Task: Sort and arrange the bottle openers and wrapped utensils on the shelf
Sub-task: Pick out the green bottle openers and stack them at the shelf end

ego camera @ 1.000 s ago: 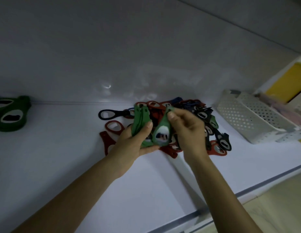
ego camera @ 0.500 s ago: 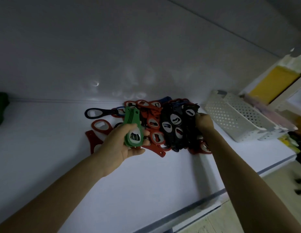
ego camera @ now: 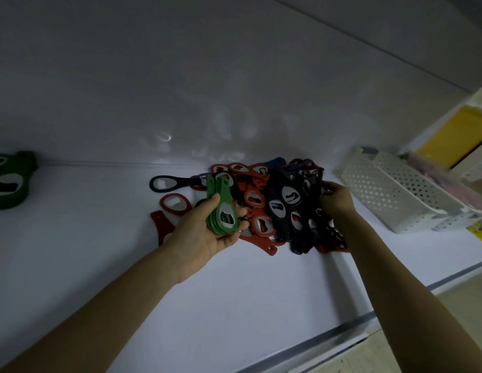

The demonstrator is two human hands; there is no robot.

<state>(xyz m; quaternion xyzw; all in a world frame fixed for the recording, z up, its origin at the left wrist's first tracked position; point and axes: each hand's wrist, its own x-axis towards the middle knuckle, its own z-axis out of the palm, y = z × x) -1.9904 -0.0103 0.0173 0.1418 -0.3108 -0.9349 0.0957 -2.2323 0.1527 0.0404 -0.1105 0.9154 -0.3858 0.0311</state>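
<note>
Fingers (ego camera: 212,202) of our left hand (ego camera: 200,235) clasp green opener stack (ego camera: 225,211) above shelf (ego camera: 100,265); our right hand (ego camera: 338,201) grips black openers (ego camera: 288,200) further right, red openers (ego camera: 258,197) lying between, white basket (ego camera: 390,195) at far right.

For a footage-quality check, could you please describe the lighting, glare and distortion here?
Head view: dim, so the black openers merge into one dark mass, though the green stack in the left hand reads clearly; head view: small glints on the back wall; head view: slight wide-angle bowing of the shelf edge.
</note>
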